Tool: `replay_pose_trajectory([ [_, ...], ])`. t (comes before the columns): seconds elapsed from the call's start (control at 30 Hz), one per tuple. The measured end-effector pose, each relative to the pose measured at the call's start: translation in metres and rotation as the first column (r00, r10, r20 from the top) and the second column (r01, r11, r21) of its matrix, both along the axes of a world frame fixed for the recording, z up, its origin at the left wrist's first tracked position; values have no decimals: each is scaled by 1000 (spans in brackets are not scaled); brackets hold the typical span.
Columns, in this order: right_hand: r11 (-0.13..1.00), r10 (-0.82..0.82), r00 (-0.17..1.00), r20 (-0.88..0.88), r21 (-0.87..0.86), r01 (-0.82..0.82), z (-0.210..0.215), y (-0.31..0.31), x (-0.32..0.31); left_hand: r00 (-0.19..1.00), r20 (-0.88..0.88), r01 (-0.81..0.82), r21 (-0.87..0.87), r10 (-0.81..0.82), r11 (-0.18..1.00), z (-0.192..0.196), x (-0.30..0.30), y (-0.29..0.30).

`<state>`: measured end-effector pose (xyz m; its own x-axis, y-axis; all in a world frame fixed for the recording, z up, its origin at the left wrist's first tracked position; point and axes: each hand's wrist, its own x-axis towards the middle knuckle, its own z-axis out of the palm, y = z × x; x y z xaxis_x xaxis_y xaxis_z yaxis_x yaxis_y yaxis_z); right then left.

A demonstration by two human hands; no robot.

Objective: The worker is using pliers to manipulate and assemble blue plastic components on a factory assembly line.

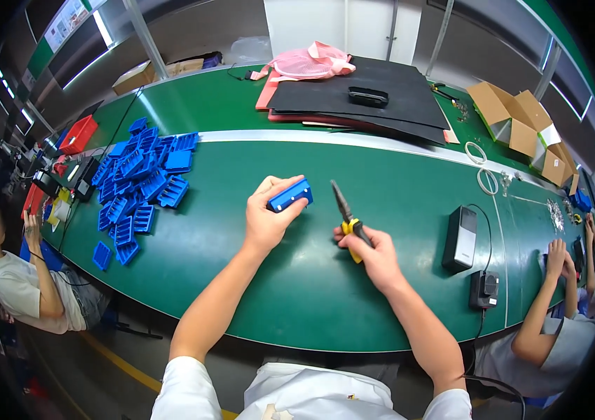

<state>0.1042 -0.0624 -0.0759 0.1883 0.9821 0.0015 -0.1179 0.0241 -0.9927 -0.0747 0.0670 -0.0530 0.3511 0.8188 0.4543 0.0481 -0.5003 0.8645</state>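
Observation:
Between the fingers and thumb of my left hand point(264, 218) is a small blue plastic case point(290, 196), held tilted above the green table point(276, 294). Small light dots show along its near side. My right hand point(374, 255) grips long-nose pliers point(350, 222) with yellow and black handles. Their dark tips point up and away, to the right of the case and apart from it. Most of the handles are hidden by my fingers. To the left of my left hand lies a heap of similar blue plastic parts point(151, 183), many with ribbed, open insides.
At the back are black sheets point(388, 115) with a pink mesh bag point(315, 61). A grey-black power bank point(460, 239) and black adapter point(483, 290) sit right, with a cable. Open cardboard boxes point(511, 119) stand far right. People work at both sides; a red bin point(79, 134) stands left.

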Motion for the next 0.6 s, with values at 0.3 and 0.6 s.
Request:
replay_pose_trajectory([
  [0.3, 994, 111, 982, 152, 1, -113, 6, -9, -20, 999, 41, 1, 60, -3, 998, 5, 2, -1],
  [0.6, 994, 105, 991, 77, 8, -106, 1, -7, -19, 999, 14, -33, 132, 31, 991, 5, 4, -5],
])
